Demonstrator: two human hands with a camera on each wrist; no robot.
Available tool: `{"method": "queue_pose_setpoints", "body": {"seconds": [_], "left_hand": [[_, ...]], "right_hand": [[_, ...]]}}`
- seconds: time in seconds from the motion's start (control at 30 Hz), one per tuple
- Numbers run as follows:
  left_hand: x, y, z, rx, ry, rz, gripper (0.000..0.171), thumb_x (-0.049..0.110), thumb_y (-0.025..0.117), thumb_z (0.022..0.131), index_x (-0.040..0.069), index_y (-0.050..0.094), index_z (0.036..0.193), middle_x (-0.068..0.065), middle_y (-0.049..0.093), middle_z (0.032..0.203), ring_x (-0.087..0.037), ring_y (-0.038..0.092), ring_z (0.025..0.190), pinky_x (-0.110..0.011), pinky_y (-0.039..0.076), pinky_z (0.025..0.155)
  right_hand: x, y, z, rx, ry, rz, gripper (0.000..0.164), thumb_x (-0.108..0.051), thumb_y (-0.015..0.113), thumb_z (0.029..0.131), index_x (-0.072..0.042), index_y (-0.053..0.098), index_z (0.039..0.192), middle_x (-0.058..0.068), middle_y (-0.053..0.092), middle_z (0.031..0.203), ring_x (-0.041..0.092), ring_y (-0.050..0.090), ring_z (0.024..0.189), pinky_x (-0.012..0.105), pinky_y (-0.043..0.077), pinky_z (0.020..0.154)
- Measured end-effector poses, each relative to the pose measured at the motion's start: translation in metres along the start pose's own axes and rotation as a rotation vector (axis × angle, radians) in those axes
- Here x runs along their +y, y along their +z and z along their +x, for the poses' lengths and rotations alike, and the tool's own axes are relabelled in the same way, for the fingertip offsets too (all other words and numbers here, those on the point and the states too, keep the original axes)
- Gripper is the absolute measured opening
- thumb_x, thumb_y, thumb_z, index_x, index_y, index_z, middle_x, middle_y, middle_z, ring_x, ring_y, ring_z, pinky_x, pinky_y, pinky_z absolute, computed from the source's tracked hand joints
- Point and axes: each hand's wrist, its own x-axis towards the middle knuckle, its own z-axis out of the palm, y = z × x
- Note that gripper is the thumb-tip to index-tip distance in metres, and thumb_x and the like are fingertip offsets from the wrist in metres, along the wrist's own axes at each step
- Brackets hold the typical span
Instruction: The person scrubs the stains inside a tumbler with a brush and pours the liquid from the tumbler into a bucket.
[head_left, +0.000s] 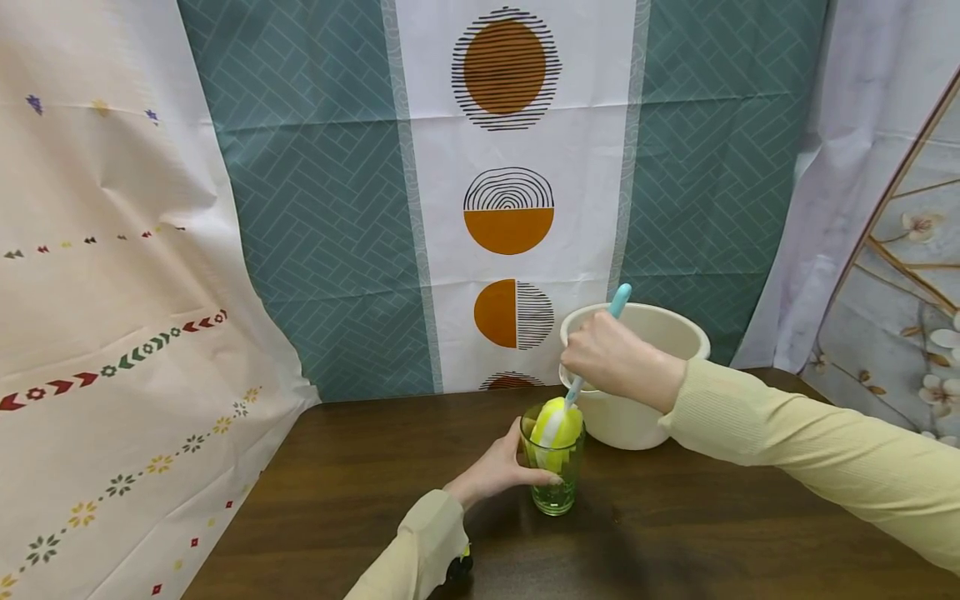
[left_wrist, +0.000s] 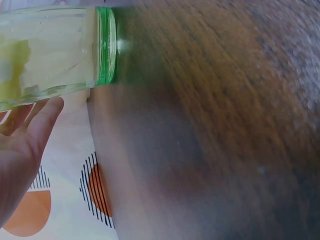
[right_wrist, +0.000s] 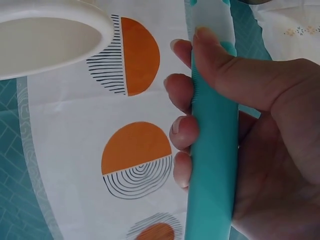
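My left hand (head_left: 504, 468) grips a green-tinted drinking glass (head_left: 553, 492), fingers behind it and thumb across its front. In the left wrist view the glass (left_wrist: 60, 50) shows its thick green base above the wooden surface. My right hand (head_left: 609, 354) holds a sponge bottle brush by its teal handle (right_wrist: 214, 165), with all fingers curled round it. The brush's yellow and white sponge head (head_left: 557, 423) sits in the mouth of the glass, partly inside. Its handle leans up to the right, and the teal end sticks out above my right fist.
A white round tub (head_left: 626, 425) stands just behind the glass, partly hidden by my right hand. The dark wooden table (head_left: 360, 467) spreads under everything. Patterned cloths (head_left: 322, 208) hang at the back and both sides. A small dark object (head_left: 459, 567) lies beside my left sleeve.
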Motion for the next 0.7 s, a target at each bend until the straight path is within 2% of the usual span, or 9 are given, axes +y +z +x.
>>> {"method": "queue_pose_setpoints", "body": {"seconds": [0.3,0.53,0.7], "left_hand": [[0.0,-0.001,-0.001,0.001,-0.002,0.01,0.07,0.034,0.077,0.07,0.019,0.034,0.123,0.006,0.051,0.106,-0.011,0.048,0.099,-0.041,0.038,0.086],[-0.001,-0.002,-0.001,-0.002,-0.003,0.019,0.071,0.036,0.077,0.07,0.018,0.033,0.123,0.005,0.051,0.106,-0.012,0.05,0.096,-0.034,0.04,0.082],[-0.001,-0.001,-0.001,-0.002,0.004,0.03,0.071,0.036,0.077,0.07,0.017,0.033,0.123,0.005,0.052,0.105,-0.012,0.05,0.096,-0.035,0.04,0.083]], "right_hand": [[0.002,-0.009,0.0,0.01,-0.013,0.008,0.03,-0.011,0.078,0.066,-0.015,0.051,0.053,-0.002,0.04,0.046,0.011,0.034,0.044,0.027,0.034,0.041],[0.003,-0.014,-0.003,0.07,-0.034,0.077,0.038,0.003,0.072,0.064,-0.016,0.042,0.049,-0.004,0.03,0.044,0.012,0.031,0.044,0.026,0.033,0.04],[0.004,-0.013,-0.002,0.032,-0.041,0.11,0.035,-0.001,0.074,0.064,-0.016,0.045,0.051,-0.004,0.033,0.045,0.012,0.032,0.044,0.027,0.032,0.04]]}}
